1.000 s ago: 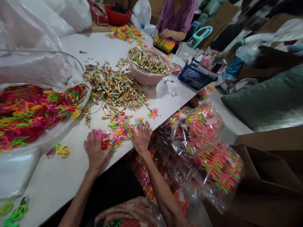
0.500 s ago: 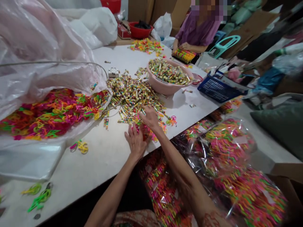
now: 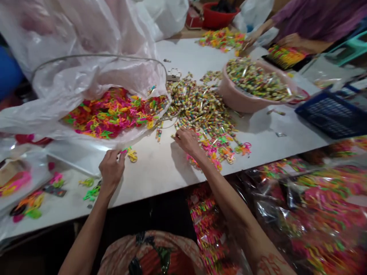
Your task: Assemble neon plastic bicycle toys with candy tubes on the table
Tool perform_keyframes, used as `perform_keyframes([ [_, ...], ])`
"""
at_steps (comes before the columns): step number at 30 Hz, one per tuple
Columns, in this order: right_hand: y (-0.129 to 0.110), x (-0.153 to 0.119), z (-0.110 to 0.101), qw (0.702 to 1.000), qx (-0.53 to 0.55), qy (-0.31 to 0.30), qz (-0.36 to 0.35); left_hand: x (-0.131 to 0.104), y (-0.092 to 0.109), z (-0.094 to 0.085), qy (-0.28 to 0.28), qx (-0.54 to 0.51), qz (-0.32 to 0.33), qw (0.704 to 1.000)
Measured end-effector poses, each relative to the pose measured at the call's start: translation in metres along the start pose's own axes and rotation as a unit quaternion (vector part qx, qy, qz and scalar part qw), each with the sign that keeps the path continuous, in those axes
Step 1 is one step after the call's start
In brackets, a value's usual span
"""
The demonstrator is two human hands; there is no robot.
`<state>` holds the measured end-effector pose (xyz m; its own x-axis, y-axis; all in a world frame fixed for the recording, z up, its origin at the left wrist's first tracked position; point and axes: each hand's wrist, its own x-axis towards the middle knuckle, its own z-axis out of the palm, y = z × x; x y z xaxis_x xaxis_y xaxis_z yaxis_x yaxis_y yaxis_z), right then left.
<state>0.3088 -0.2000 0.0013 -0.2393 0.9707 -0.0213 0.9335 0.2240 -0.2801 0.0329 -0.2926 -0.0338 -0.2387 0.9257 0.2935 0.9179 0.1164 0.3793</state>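
My left hand (image 3: 111, 168) is over the table with its fingers curled. The thumb and index finger close on a magenta plastic piece (image 3: 123, 151), beside a yellow plastic piece (image 3: 132, 155). Farther right, my right hand (image 3: 187, 142) is bent in a pinch, and a small yellowish tube (image 3: 173, 136) shows at its fingertips. Just beyond that hand spreads a heap of small wrapped tubes (image 3: 200, 103). Pink and green plastic pieces (image 3: 222, 147) lie to its right, partly behind my forearm.
A large bag (image 3: 134, 80) spills coloured plastic pieces (image 3: 111, 114). A stack of clear sheets (image 3: 83, 154) lies below it. A pink basin (image 3: 243, 93) holds tubes, with a blue basket (image 3: 323, 110) to its right. Filled bags (image 3: 321, 202) lie below the table edge. A co-worker in purple (image 3: 312, 19) sits opposite.
The view has swung left. My hands have parted: the left moved to the loose magenta piece, and the right drew back from the pink pieces, a small tube now at its fingertips.
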Motion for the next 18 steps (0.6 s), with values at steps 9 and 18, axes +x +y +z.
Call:
perform_keyframes([
  [9, -0.058, -0.065, 0.052, 0.966, 0.246, -0.080, 0.027, 0.014, 0.037, -0.001, -0.200, 0.097, 0.017, 0.975],
  [18, -0.075, -0.081, 0.054, 0.995, 0.078, -0.066, 0.019, 0.013, 0.000, 0.009, -0.230, -0.022, 0.212, 0.950],
])
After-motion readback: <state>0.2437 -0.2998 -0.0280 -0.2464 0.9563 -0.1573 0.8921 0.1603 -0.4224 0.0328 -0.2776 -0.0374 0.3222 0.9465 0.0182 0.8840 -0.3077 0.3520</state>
